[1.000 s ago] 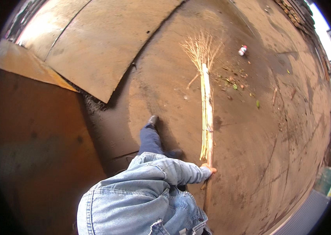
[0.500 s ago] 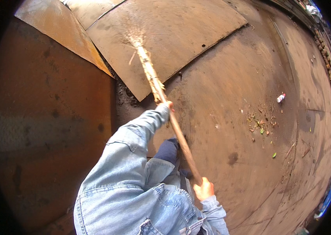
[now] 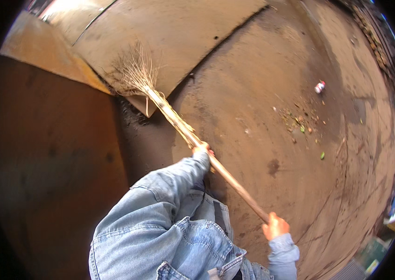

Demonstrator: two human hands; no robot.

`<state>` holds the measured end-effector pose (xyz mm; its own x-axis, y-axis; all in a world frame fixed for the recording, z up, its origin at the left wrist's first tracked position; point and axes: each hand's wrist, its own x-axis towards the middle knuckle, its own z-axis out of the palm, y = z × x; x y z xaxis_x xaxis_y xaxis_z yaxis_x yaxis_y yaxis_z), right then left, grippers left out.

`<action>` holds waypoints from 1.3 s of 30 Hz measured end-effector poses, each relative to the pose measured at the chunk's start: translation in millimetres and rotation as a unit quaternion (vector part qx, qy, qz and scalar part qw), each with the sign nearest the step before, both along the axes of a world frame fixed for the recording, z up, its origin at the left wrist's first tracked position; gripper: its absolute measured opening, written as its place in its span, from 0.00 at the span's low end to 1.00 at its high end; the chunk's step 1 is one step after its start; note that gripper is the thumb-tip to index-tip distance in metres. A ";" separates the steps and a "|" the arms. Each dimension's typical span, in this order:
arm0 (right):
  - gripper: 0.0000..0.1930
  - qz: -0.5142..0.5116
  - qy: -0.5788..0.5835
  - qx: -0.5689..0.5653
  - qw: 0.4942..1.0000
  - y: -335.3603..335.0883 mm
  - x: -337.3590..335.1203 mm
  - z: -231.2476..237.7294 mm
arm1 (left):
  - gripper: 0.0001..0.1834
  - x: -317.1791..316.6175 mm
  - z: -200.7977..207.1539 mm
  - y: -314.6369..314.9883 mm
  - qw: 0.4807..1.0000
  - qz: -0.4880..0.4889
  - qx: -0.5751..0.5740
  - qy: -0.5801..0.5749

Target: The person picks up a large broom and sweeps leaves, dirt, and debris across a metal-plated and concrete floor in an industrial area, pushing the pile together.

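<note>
A long twig broom (image 3: 174, 119) slants across the view, its bristles fanned over the near corner of a flat metal plate (image 3: 179, 37). My left hand (image 3: 202, 149) is closed round the handle just below the bound twigs. Farther down, my right hand (image 3: 276, 227) grips the handle close to its lower end. Both sleeves are light blue denim. Whether the bristle tips press on the plate cannot be made out for certain.
A rusty brown steel block (image 3: 57, 140) stands at left, with an orange-brown sheet (image 3: 52, 51) beyond it. Leaves and debris (image 3: 302, 125) lie scattered on the dirty ground at right, near a small white-and-red container (image 3: 319, 87). Stacked lengths (image 3: 374, 39) line the far right.
The broom has swung so its bristles sit nearer and farther left, now spread wider. My right hand has moved to the right. The whole view has shifted a little.
</note>
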<state>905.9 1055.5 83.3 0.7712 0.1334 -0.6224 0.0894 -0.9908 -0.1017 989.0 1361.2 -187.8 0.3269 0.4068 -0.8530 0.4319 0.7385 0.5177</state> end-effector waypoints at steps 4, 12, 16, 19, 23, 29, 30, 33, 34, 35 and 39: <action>0.11 -0.113 0.004 -0.137 0.984 -159.5 -125.6 64.8 | 0.07 -76.7 47.7 -215.2 0.988 -0.072 -0.096 0.098; 0.20 -0.372 0.168 -0.296 0.863 -173.6 -467.2 224.3 | 0.21 -337.6 118.3 -466.0 0.779 -0.539 -0.227 0.227; 0.18 -0.537 0.196 -0.128 0.811 -183.7 -547.8 210.4 | 0.28 -408.3 73.7 -535.6 0.665 -0.711 -0.148 0.174; 0.13 -0.575 0.142 -0.064 0.803 -145.1 -586.9 175.0 | 0.31 -408.6 104.4 -503.8 0.605 -0.788 0.000 0.113; 0.14 -0.822 0.291 -0.280 0.403 -154.5 -561.8 85.5 | 0.27 -354.8 75.3 -476.9 0.667 -0.737 -0.037 0.102; 0.17 -0.492 0.109 0.004 0.864 -167.4 -414.3 9.0 | 0.12 -174.8 14.2 -388.1 0.803 -0.585 0.094 0.067; 0.18 -0.487 0.089 0.026 0.868 -165.8 -382.0 -9.0 | 0.12 -123.6 38.0 -365.1 0.802 -0.585 0.098 0.071; 0.17 -0.457 0.049 0.063 0.886 -138.6 -261.6 -55.2 | 0.09 -1.0 -0.5 -279.5 0.868 -0.494 0.051 -0.023; 0.17 -0.455 0.049 0.068 0.886 -123.0 -211.9 -56.6 | 0.06 40.5 -17.1 -242.9 0.890 -0.452 0.009 -0.059; 0.17 -0.427 0.045 0.091 0.898 -104.4 -154.6 -54.2 | 0.06 82.1 -44.8 -198.0 0.887 -0.455 0.040 -0.067; 0.17 -0.363 0.038 0.155 0.918 -40.5 28.7 -63.6 | 0.07 262.8 -36.0 -104.3 0.869 -0.474 0.142 0.000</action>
